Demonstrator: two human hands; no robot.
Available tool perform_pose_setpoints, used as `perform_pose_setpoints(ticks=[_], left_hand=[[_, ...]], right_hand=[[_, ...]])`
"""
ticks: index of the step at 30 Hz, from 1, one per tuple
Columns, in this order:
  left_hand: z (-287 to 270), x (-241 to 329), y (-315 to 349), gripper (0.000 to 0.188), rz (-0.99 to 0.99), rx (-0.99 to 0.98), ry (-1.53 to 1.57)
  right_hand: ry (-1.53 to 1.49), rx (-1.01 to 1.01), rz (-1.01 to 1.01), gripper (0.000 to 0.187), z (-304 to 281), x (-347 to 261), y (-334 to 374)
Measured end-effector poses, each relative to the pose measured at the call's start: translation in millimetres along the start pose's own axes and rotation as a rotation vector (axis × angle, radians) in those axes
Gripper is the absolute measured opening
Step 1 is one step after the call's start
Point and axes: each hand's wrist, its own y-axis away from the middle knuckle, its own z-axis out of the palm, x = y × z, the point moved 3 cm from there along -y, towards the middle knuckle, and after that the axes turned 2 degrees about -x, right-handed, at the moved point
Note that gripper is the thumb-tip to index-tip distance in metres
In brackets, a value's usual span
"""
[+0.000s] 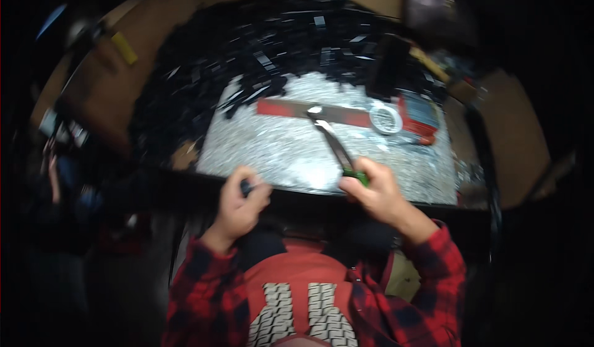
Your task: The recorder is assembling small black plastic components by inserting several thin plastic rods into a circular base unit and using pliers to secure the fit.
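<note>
In my right hand [378, 192] is a long metal tool with a green grip [337, 146]; my fingers are closed round the grip. The shiny far end of this tool lies over a flat red and brown bar [281, 108], and blur hides whether the two touch. My left hand [243, 201] is curled at the near edge of a pale speckled work surface [266, 143]. A small dark piece [246, 188] shows between its thumb and fingers, too blurred to name.
A large heap of black pieces [204, 74] covers the far and left parts of the table. At right are a white ring-shaped roll [385, 120] and a red and blue package [421, 118]. Another person's arm [53, 180] shows at far left.
</note>
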Motion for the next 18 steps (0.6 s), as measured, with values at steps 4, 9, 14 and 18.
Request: perform_pose_setpoints(ticks=[4,9,14,18], left_hand=[[8,5,-11,0.027,0.39,0.061,-0.489],[4,4,0,0.059,0.143,-0.037,-0.206],[4,2,2,0.076,0.148,-0.039,-0.194],[11,1,2,0.072,0.152,0.025,-0.184]], right_hand=[[0.646,0.065,-0.461,0.024,-8,-34,10],[1.017,0.298,-0.647,0.036,-2,-49,-3],[1.263,0.362,-0.757,0.032,10,-49,-5],[1.244,0.294,-0.781,0.033,16,-46,1]])
